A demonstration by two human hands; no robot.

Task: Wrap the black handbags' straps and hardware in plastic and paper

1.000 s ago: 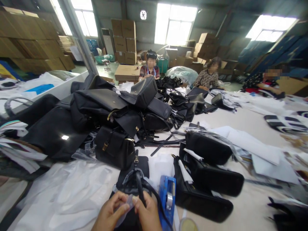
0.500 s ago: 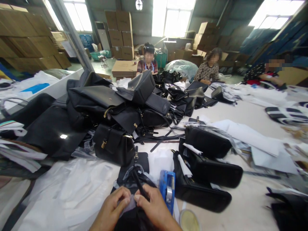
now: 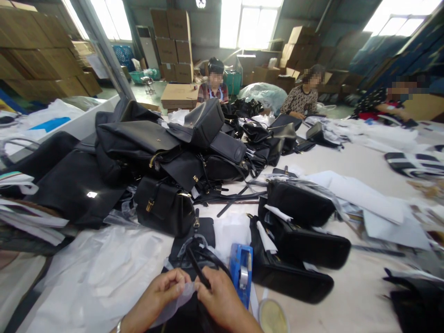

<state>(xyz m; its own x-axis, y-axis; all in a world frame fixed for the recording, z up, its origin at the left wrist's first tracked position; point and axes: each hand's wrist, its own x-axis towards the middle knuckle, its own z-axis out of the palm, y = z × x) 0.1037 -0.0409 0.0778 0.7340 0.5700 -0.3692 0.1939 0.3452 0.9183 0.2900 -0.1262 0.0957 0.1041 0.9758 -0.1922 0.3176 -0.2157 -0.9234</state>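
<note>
At the bottom centre, my left hand [image 3: 160,296] and my right hand [image 3: 222,300] meet over a black bag [image 3: 194,259] lying in front of me. Both pinch a piece of thin clear plastic film [image 3: 176,300] between thumb and fingers. My right hand also presses against the bag's black strap [image 3: 197,268], which sticks up between the hands. A blue tape dispenser [image 3: 242,274] stands just right of my right hand. A round yellowish lid [image 3: 272,318] lies below it.
A heap of black handbags [image 3: 166,152] fills the table's left and middle. Three long black pouches [image 3: 298,240] lie to the right. White plastic sheets [image 3: 97,273] cover the near left. White papers [image 3: 360,199] spread right. Three people sit at the far side. Cardboard boxes [image 3: 173,41] stand behind.
My hands have drawn lower and closer to me, still pinching the film. The strap between them now leans left. The view has tilted slightly.
</note>
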